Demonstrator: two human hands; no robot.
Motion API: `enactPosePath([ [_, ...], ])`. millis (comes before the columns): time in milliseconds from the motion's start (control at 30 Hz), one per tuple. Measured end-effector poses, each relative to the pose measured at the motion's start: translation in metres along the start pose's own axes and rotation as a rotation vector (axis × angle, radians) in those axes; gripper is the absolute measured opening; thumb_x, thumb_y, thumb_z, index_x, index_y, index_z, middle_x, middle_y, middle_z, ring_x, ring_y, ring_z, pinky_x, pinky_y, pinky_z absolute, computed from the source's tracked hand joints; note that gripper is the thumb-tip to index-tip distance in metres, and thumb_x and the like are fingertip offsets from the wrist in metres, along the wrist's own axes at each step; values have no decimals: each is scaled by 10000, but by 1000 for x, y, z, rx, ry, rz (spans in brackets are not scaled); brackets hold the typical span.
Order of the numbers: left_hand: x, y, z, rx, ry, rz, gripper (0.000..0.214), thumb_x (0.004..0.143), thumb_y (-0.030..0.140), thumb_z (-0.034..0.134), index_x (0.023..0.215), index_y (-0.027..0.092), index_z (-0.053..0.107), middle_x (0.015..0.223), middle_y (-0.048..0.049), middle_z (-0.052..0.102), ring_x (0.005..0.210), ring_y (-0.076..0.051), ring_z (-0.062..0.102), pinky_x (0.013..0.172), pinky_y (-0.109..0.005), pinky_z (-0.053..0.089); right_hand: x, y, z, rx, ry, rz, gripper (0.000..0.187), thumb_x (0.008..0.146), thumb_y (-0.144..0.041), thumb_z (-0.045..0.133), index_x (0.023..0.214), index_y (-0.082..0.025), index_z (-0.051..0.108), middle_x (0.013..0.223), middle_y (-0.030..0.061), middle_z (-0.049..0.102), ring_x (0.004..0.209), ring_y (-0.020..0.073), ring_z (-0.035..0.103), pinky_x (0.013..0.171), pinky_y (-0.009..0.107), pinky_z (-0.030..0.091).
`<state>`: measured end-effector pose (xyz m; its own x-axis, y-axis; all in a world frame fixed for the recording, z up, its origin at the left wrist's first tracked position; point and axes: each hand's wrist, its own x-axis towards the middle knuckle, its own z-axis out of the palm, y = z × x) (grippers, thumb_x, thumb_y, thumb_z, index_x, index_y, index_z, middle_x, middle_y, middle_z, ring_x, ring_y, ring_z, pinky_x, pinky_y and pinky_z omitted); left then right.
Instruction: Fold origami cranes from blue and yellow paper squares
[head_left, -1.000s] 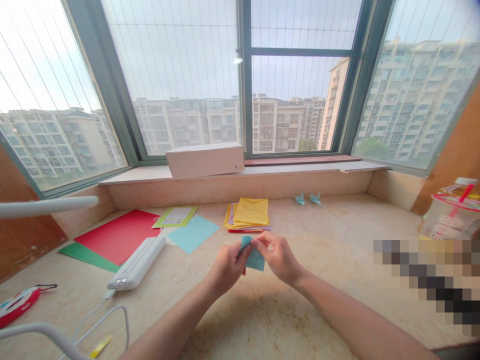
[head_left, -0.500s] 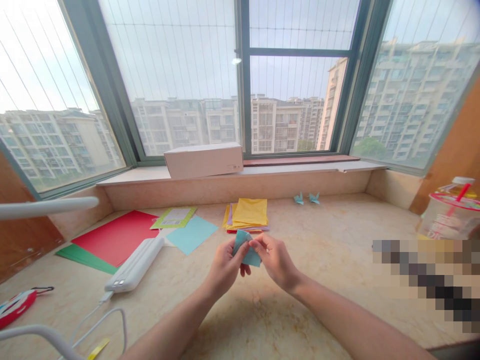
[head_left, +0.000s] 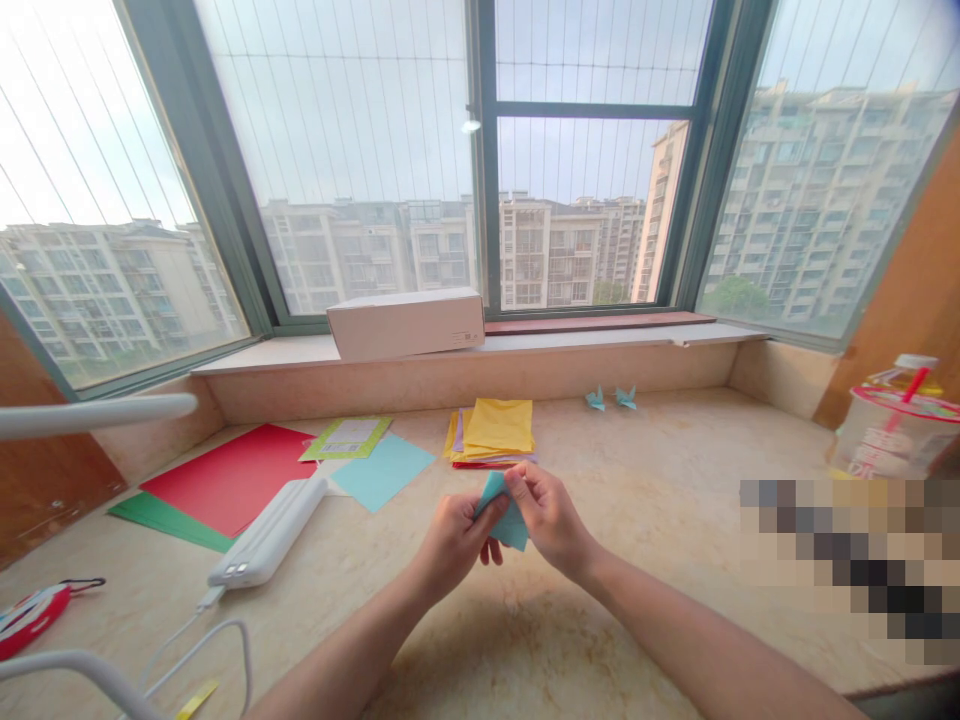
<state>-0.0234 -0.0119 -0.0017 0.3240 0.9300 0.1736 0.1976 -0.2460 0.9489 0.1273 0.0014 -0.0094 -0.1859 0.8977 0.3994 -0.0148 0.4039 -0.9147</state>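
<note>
Both my hands hold a small folded piece of teal paper [head_left: 508,524] above the marble counter [head_left: 645,500]. My left hand [head_left: 453,538] pinches its left side with thumb and fingers closed. Fingers of my right hand [head_left: 549,518] are closed on its top and right side. A stack of coloured paper squares with yellow on top [head_left: 498,428] lies just beyond the hands. Two small teal folded cranes [head_left: 611,398] stand further back by the wall.
A loose teal sheet [head_left: 382,470], a red sheet [head_left: 232,476] over a green one and a green leaflet [head_left: 346,437] lie at left. A white power bank [head_left: 268,532] with cable sits nearby. A white box [head_left: 406,322] rests on the sill. A plastic cup [head_left: 892,432] stands at right.
My hands have kept working the teal paper, turning it and shifting their pinch; it lifted slightly, then came back down. Nothing else on the counter has moved.
</note>
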Motion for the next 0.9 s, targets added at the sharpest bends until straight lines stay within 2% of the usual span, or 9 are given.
enactPosePath([
  [133, 1, -1, 2, -54, -12, -14, 483, 862, 583, 556, 652, 149, 570, 487, 7, 578, 388, -109, 577, 346, -171, 372, 3, 3, 1, 16, 21, 1, 407, 941, -551, 463, 746, -195, 495, 635, -29, 499, 524, 109, 460, 465, 218, 380],
  [200, 3, -3, 3, -85, 5, -37, 490, 845, 604, 567, 669, 147, 564, 491, 10, 578, 378, -112, 579, 334, -169, 364, 4, 4, -1, -53, 31, -43, 399, 962, -529, 430, 797, -187, 548, 666, -13, 536, 567, 121, 501, 510, 228, 411],
  [267, 5, -4, 1, -130, 26, -71, 511, 840, 631, 556, 716, 136, 581, 531, -5, 612, 373, -117, 586, 326, -172, 367, 4, 6, -5, -163, -19, -100, 354, 970, -495, 442, 1028, -186, 606, 776, 18, 620, 643, 145, 564, 580, 254, 456],
  [333, 8, -5, -3, -171, 29, -107, 546, 843, 656, 527, 758, 122, 601, 565, -22, 636, 376, -122, 597, 328, -178, 382, 4, 7, -12, -308, -127, -195, 432, 933, -449, 550, 1299, -222, 521, 991, 62, 663, 788, 177, 606, 688, 297, 494],
  [433, 10, -6, -9, -199, -6, -142, 581, 831, 681, 522, 787, 110, 619, 584, -32, 644, 390, -132, 617, 337, -181, 399, 4, 6, -22, -436, -242, -320, 618, 879, -380, 654, 1434, -266, 407, 1177, 97, 620, 966, 217, 590, 808, 351, 505],
  [533, 10, -6, -12, -204, -51, -144, 590, 798, 692, 559, 808, 107, 625, 632, -51, 670, 398, -135, 627, 340, -182, 405, 5, 3, -26, -444, -260, -362, 567, 934, -338, 577, 1459, -252, 381, 1207, 114, 626, 1000, 223, 600, 845, 369, 509],
  [633, 9, -5, -11, -199, -66, -125, 557, 788, 665, 597, 831, 110, 617, 642, -51, 674, 407, -132, 629, 345, -178, 411, 4, -1, -26, -416, -251, -332, 509, 980, -351, 482, 1462, -219, 386, 1233, 125, 641, 1016, 231, 627, 838, 371, 525],
  [767, 7, -4, -8, -189, -71, -114, 493, 769, 596, 672, 873, 121, 591, 665, -41, 677, 419, -122, 624, 348, -169, 412, 3, -6, -23, -397, -176, -285, 425, 1011, -347, 377, 1387, -190, 495, 1189, 126, 676, 1055, 247, 643, 882, 386, 516],
  [900, 5, -3, -7, -172, -53, -108, 446, 795, 554, 667, 903, 135, 561, 688, -30, 673, 425, -121, 628, 351, -167, 416, 1, -4, -18, -362, -41, -211, 365, 1013, -303, 340, 1315, -182, 507, 964, 88, 710, 768, 189, 666, 702, 309, 531],
])
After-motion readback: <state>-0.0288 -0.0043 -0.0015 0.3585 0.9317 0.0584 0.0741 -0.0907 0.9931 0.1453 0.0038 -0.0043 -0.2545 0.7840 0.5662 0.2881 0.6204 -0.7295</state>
